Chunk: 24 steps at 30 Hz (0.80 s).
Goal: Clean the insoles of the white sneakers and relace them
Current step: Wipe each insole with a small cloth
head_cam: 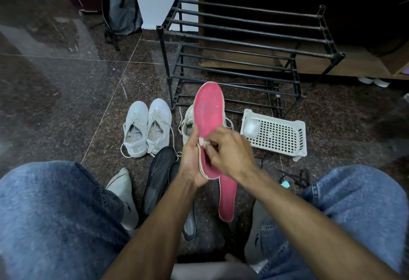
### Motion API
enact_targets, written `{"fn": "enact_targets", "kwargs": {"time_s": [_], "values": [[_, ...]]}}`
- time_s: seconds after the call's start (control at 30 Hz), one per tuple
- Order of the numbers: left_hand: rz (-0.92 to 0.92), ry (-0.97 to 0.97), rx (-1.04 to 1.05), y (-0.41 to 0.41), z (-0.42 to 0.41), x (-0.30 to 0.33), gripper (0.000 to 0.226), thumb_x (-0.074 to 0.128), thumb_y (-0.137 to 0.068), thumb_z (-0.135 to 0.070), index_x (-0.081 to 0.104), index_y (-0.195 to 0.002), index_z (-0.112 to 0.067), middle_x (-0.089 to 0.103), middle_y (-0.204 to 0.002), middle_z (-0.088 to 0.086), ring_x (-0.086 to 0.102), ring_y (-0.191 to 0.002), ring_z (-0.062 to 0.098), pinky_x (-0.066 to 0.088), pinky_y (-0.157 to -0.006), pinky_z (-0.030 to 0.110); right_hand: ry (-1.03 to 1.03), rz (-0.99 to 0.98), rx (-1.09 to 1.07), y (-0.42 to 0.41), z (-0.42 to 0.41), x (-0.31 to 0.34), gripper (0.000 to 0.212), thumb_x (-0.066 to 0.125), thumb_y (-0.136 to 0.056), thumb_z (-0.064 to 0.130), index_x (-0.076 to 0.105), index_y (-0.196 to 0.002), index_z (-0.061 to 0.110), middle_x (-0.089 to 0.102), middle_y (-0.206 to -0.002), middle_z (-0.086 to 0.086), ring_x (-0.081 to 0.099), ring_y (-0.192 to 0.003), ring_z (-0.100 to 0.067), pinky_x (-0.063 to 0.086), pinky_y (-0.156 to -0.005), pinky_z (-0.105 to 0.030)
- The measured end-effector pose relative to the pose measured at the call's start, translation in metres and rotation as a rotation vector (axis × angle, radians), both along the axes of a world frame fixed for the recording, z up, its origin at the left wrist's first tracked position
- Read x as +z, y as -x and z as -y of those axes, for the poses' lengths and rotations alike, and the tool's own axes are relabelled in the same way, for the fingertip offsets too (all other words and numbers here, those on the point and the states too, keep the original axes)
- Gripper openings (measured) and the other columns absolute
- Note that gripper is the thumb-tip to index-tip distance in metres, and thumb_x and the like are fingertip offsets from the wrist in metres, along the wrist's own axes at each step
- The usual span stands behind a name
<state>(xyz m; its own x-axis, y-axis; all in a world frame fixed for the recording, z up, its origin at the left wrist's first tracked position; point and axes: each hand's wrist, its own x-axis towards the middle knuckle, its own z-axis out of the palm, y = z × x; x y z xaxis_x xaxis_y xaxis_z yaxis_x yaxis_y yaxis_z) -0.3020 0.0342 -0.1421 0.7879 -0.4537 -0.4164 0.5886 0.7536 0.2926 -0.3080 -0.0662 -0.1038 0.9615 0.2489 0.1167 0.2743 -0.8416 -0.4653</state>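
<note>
My left hand (191, 158) grips a pink insole (209, 109) by its heel end and holds it upright above the floor. My right hand (230, 149) pinches a small white wipe (204, 142) against the insole's middle. A second pink insole (228, 197) lies flat on the floor below my hands. A pair of white sneakers (147, 128) with loose laces stands to the left. Another white sneaker (188, 122) shows partly behind the held insole.
Black insoles (159, 178) lie on the floor between my knees. A white perforated plastic tray (278, 134) with a small white bottle (251, 128) sits at right. Black laces (296, 178) lie beside it. A black metal shoe rack (243, 45) stands behind, against a wooden cabinet.
</note>
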Motion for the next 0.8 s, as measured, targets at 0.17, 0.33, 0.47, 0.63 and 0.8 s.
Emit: {"fn": "enact_targets", "kwargs": {"time_s": [0.17,0.33,0.47,0.63,0.8], "values": [[0.037,-0.070,-0.003,0.011,0.008,-0.006,0.060,0.042,-0.096,-0.054,0.053,-0.138,-0.013,0.067,-0.116,0.014,0.066,-0.107,0.025,0.057,-0.085,0.038,0.001,-0.034,-0.155,-0.042,0.003,0.005,0.016,0.059,-0.091,0.027,0.073,-0.098,0.022,0.066,-0.101,0.003,0.063,-0.090,-0.026,0.051,-0.077,-0.036],[-0.022,0.044,0.001,-0.001,-0.001,-0.009,0.080,0.046,-0.090,-0.066,0.051,-0.136,0.000,0.066,-0.113,0.016,0.065,-0.107,0.029,0.055,-0.089,0.043,-0.113,-0.093,0.008,0.007,-0.003,0.002,0.016,0.061,-0.088,0.020,0.075,-0.095,0.019,0.067,-0.091,0.005,0.061,-0.077,-0.017,0.051,-0.073,-0.034],[-0.057,0.067,0.021,0.003,0.005,-0.016,0.068,0.046,-0.094,-0.058,0.057,-0.129,-0.001,0.067,-0.110,0.017,0.067,-0.103,0.030,0.057,-0.084,0.042,-0.017,-0.046,0.009,-0.005,0.001,0.000,0.018,0.058,-0.089,0.022,0.074,-0.097,0.022,0.067,-0.097,0.006,0.063,-0.083,-0.020,0.051,-0.077,-0.036],[0.001,-0.111,0.007,0.009,0.007,-0.022,0.056,0.044,-0.093,-0.056,0.068,-0.117,-0.012,0.070,-0.104,0.012,0.067,-0.095,0.024,0.055,-0.084,0.036,0.030,-0.023,-0.133,-0.047,0.001,0.004,0.018,0.059,-0.091,0.028,0.073,-0.101,0.022,0.067,-0.104,0.002,0.063,-0.093,-0.028,0.051,-0.080,-0.037],[-0.043,0.006,0.050,0.005,0.005,-0.020,0.051,0.046,-0.094,-0.049,0.072,-0.109,-0.008,0.071,-0.098,0.014,0.070,-0.091,0.026,0.059,-0.078,0.037,-0.049,-0.090,-0.068,-0.029,0.001,0.001,0.014,0.063,-0.088,0.024,0.074,-0.095,0.023,0.071,-0.097,0.002,0.066,-0.085,-0.023,0.055,-0.078,-0.038]]}}
